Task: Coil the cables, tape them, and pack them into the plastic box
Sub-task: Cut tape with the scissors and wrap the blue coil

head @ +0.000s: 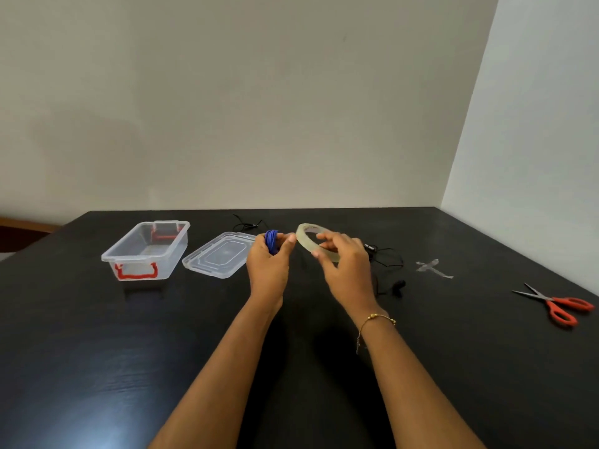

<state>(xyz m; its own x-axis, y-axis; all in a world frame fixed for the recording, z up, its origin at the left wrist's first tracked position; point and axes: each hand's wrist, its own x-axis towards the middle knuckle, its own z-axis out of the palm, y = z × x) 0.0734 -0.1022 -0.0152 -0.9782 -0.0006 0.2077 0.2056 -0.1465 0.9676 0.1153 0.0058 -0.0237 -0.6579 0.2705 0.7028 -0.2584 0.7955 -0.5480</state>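
Blue cable coil [271,242], gripped in the left hand [268,261], sits just at nine o'clock of the clear tape roll [315,242] pinched by the right hand [345,267].

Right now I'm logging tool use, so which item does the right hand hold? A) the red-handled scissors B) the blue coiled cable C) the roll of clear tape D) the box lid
C: the right hand grips the roll of clear tape; the left hand holds the blue coiled cable.

bare forearms, no sleeves; thin gold beaded bracelet [377,319] on the right wrist
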